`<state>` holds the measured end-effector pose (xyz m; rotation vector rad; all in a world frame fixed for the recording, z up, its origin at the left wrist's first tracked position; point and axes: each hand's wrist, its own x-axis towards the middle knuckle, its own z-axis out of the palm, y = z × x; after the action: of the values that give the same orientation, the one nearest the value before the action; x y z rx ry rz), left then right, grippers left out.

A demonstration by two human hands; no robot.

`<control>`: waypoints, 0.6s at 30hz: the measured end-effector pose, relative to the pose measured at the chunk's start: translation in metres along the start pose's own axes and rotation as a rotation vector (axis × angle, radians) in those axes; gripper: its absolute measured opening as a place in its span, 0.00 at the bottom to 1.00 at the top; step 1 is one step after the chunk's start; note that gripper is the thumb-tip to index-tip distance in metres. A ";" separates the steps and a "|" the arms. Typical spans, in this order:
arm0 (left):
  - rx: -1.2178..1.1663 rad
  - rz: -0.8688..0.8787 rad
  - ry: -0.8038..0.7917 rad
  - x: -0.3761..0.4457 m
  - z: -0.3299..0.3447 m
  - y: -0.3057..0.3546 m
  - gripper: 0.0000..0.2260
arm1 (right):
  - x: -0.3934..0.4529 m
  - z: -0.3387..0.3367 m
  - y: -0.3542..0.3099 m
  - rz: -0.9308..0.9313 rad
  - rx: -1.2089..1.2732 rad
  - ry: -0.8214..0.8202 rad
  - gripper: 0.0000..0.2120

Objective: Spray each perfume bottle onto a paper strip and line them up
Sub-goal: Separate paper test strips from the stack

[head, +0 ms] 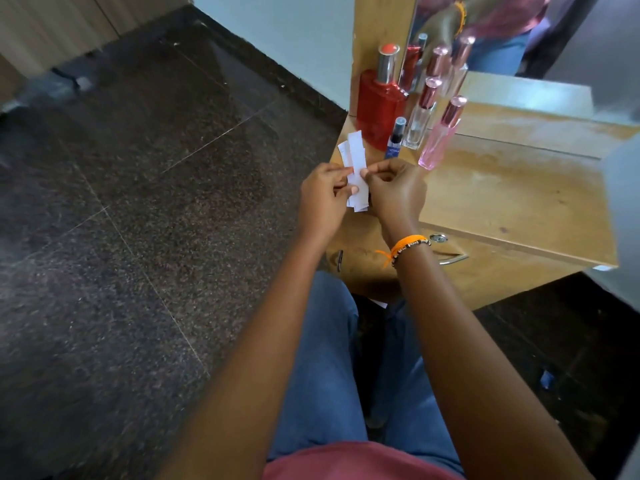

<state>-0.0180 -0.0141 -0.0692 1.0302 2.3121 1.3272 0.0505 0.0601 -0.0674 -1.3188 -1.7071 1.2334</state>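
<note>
— While the head camera looks down, what surface am I seeing?

— A light wooden worktop (512,188) with a worn, pale patch in its grain, a drawer front with a metal handle (453,258) and a small round lock below its edge. A mirror (519,32) stands at the back, and the floor (121,202) is dark speckled stone laid in big polished tiles.

— And the bottles?

— I see four standing at the back left corner: a squat red glass bottle (379,105) with a silver neck and red cap, a thin blue tube bottle (394,138), a clear square bottle (420,117) and a slim pink bottle (440,136), those last two capped in shiny rose metal.

— Where are the strips?

— The white paper strips (356,174) are a small sheaf held just in front of the bottles, over the worktop's left edge. My left hand (323,199) grips the sheaf from the side, thumb across it. My right hand (394,190), with an orange thread bracelet (408,242) at the wrist, pinches one strip's edge between curled fingertips.
</note>
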 end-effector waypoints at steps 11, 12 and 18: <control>0.052 0.012 0.017 -0.003 0.003 0.001 0.16 | -0.008 -0.004 0.009 -0.124 0.071 0.021 0.05; 0.056 0.016 0.015 -0.004 0.003 0.001 0.16 | -0.008 -0.004 0.009 -0.121 0.055 0.015 0.05; 0.079 0.022 0.018 -0.008 0.004 0.004 0.16 | -0.013 -0.008 0.010 -0.186 0.081 0.022 0.06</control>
<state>-0.0083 -0.0159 -0.0689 1.0755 2.3905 1.2677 0.0648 0.0505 -0.0733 -1.0955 -1.7039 1.1637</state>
